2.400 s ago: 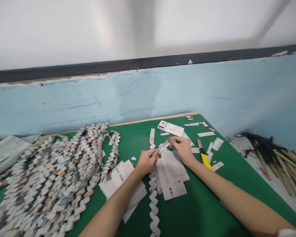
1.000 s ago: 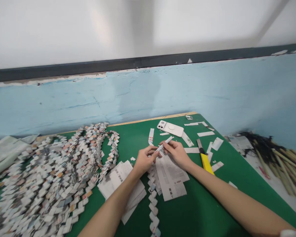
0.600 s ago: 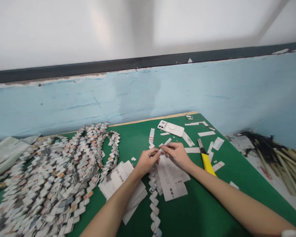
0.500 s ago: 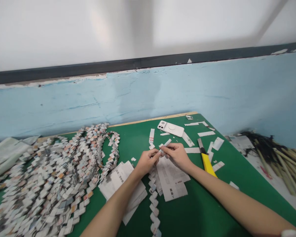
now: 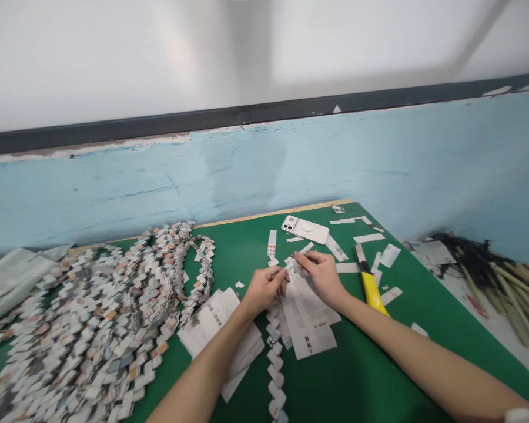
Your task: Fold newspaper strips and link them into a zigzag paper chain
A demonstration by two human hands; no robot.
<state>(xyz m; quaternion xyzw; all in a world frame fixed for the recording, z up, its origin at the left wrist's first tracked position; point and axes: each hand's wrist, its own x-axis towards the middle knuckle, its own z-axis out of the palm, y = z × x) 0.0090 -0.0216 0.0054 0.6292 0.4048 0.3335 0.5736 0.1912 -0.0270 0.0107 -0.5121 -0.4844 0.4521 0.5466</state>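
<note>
My left hand (image 5: 267, 288) is closed, thumb against the fingers, at the upper end of a zigzag folded-paper chain (image 5: 275, 373). The chain runs down the green table toward me; its end in my fingers is mostly hidden. Just to the right, my right hand (image 5: 321, 275) pinches a narrow paper strip (image 5: 307, 248) that shows beyond the fingertips. A small gap separates the two hands. Beneath them lie printed paper sheets (image 5: 308, 329), and another stack of sheets (image 5: 218, 320) sits left of the chain. A printed strip (image 5: 271, 242) lies beyond my left hand.
A large heap of folded-paper chains (image 5: 97, 329) covers the table's left side. Right of my hands lie a yellow utility knife (image 5: 372, 291), a white phone (image 5: 306, 230) and scattered paper strips (image 5: 368, 238). Bamboo sticks (image 5: 511, 299) lie beyond the right edge, near the blue wall (image 5: 247, 176).
My hands were together over small paper pieces; now the fingertips are a little apart. My right hand has shifted slightly up and right, with the strip reaching farther right.
</note>
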